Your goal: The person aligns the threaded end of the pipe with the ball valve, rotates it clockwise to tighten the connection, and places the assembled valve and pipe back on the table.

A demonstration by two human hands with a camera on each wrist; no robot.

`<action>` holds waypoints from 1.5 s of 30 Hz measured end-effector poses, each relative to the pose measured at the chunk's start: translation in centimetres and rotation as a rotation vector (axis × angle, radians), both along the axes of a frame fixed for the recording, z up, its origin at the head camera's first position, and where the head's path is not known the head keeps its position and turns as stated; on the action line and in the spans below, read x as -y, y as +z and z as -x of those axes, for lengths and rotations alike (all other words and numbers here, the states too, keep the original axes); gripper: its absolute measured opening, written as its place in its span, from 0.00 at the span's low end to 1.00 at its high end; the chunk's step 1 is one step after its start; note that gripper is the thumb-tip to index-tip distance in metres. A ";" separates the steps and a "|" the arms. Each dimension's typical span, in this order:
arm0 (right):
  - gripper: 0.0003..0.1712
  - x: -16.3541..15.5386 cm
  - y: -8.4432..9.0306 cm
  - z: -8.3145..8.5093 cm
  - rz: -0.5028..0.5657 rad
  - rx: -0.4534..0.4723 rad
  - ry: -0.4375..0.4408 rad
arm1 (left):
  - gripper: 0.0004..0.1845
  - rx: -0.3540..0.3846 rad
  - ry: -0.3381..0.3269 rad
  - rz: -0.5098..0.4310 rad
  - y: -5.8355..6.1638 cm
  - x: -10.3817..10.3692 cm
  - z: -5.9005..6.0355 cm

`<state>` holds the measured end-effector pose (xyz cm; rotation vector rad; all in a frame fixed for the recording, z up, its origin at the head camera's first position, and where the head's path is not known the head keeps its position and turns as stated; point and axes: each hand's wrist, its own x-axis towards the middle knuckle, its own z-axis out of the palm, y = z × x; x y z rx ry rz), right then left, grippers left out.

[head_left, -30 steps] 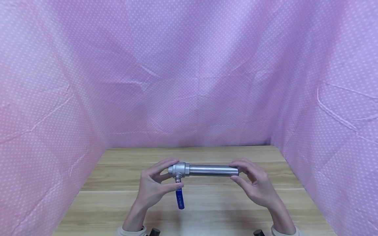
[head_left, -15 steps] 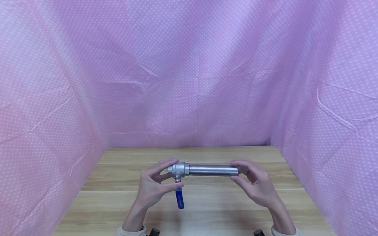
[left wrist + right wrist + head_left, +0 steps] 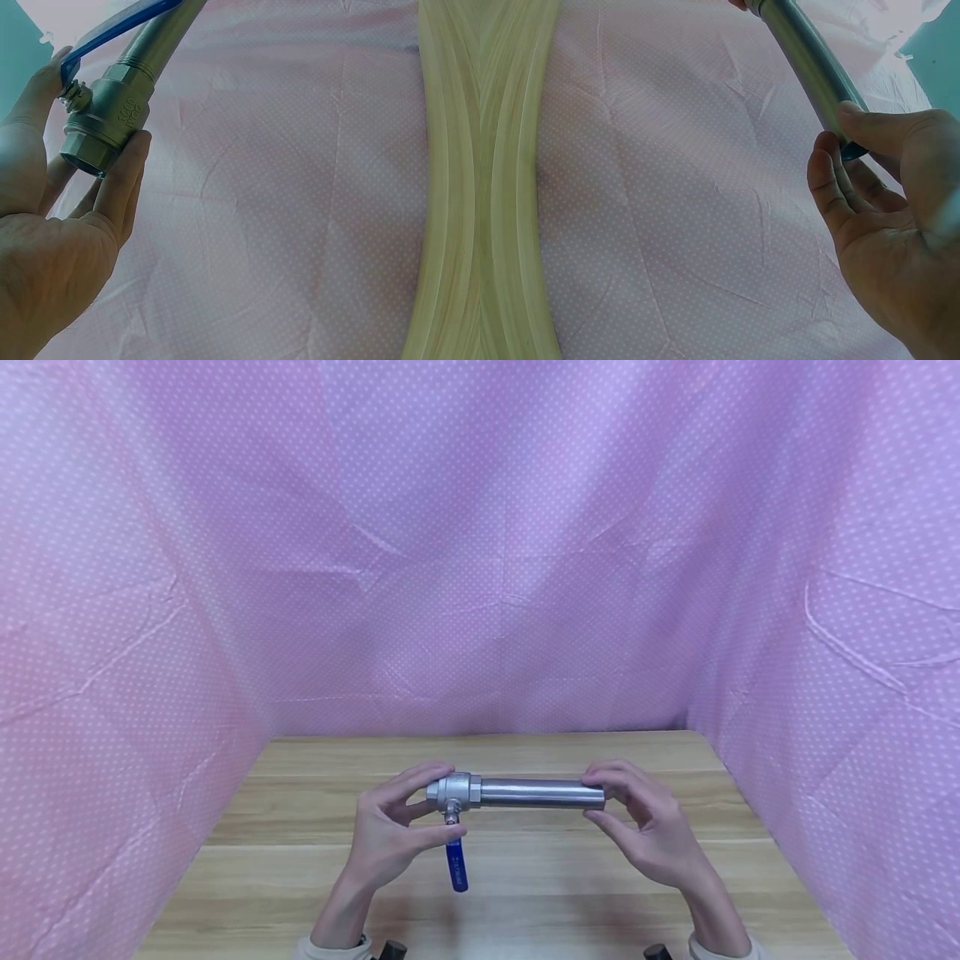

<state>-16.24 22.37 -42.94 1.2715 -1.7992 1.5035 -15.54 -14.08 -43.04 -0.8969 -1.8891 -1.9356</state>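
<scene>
A steel ball valve (image 3: 453, 792) with a blue lever handle (image 3: 456, 867) is joined to a steel pipe (image 3: 542, 793), held level above the wooden table (image 3: 525, 877). My left hand (image 3: 390, 835) grips the valve body (image 3: 101, 124) between fingers and thumb, the blue handle (image 3: 112, 30) pointing toward me. My right hand (image 3: 648, 827) pinches the pipe's free end (image 3: 832, 112) with thumb and fingertips.
Pink dotted cloth (image 3: 480, 568) walls in the table at the back and on both sides. The table's front edge lies just below my sleeves (image 3: 330, 948).
The pipe and both hands stay almost still; the right fingers shift very slightly on the pipe end.
</scene>
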 end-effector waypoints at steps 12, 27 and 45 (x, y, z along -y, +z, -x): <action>0.32 -0.2 -0.2 0.0 -0.010 -0.006 -0.022 | 0.37 0.004 0.007 0.005 0.0 0.0 -0.1; 0.37 -0.2 -0.1 0.1 0.009 0.011 0.015 | 0.37 -0.002 0.002 -0.002 0.0 0.0 0.0; 0.35 -0.1 -0.2 -0.1 -0.011 -0.008 -0.010 | 0.37 0.001 -0.013 0.001 0.0 0.0 -0.1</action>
